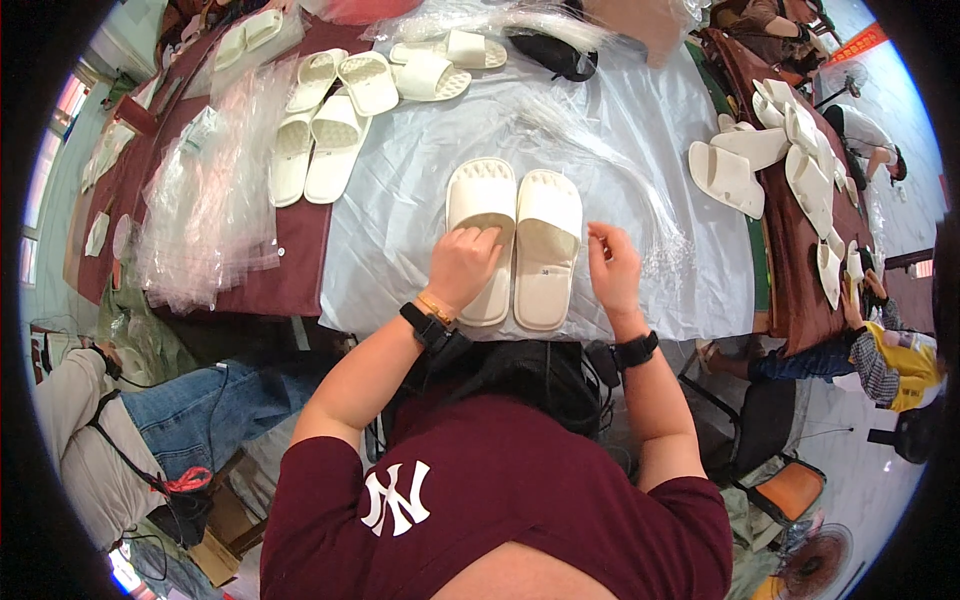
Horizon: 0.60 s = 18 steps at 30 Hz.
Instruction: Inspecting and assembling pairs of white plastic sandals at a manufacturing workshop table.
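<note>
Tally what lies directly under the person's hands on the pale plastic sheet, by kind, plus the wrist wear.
Cream foam slide slippers, side by side: 2
Left hand, resting on the left slipper: 1
Right hand, beside the right slipper: 1
Black wrist bands: 2
Total: 6

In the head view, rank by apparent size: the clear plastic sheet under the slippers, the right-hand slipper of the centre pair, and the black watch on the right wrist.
1. Clear plastic sheet, by far the largest.
2. Right-hand slipper of the centre pair.
3. Black watch, smallest, though it sits nearer the camera than the other two.
</note>
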Each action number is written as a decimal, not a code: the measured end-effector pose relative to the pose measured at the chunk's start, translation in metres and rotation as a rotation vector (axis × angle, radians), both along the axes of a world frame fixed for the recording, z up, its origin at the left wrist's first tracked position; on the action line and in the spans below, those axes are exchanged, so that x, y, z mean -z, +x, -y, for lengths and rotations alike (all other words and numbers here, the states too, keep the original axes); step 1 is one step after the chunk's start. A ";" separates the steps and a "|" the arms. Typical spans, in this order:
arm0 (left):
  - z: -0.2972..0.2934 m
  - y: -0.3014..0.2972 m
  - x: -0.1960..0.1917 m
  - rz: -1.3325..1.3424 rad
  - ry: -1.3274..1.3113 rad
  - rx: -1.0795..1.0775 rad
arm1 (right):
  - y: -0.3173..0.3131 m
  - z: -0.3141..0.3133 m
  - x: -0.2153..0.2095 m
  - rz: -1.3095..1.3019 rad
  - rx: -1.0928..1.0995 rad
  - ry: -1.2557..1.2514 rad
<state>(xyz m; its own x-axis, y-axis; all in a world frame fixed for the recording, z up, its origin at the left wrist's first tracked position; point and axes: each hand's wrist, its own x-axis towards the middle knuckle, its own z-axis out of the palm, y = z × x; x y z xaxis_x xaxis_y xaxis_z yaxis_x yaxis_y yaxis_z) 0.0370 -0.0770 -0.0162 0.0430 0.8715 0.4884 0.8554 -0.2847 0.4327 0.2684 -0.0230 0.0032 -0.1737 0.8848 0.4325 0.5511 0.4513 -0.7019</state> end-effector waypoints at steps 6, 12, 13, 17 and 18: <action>0.013 -0.015 -0.014 0.246 -0.010 0.041 | 0.000 -0.048 0.007 -0.036 0.072 -0.093; -0.017 -0.042 -0.022 0.510 -0.102 -0.199 | -0.011 -0.087 0.016 0.011 0.051 -0.256; -0.026 -0.050 -0.016 0.555 -0.138 -0.253 | -0.015 -0.092 0.017 0.040 0.071 -0.358; -0.064 -0.073 0.007 0.519 -0.269 -0.343 | -0.025 -0.108 0.028 0.049 0.095 -0.435; -0.073 -0.076 0.009 0.524 -0.354 -0.361 | -0.025 -0.112 0.032 0.047 0.086 -0.427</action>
<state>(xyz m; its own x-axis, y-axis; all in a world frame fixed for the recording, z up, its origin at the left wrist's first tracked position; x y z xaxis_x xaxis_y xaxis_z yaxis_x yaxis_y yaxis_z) -0.0390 -0.0043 -0.0257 -0.4399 0.8966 0.0521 0.5244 0.2093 0.8253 0.2431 0.0892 -0.0291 -0.1024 0.9946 0.0184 0.6094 0.0773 -0.7891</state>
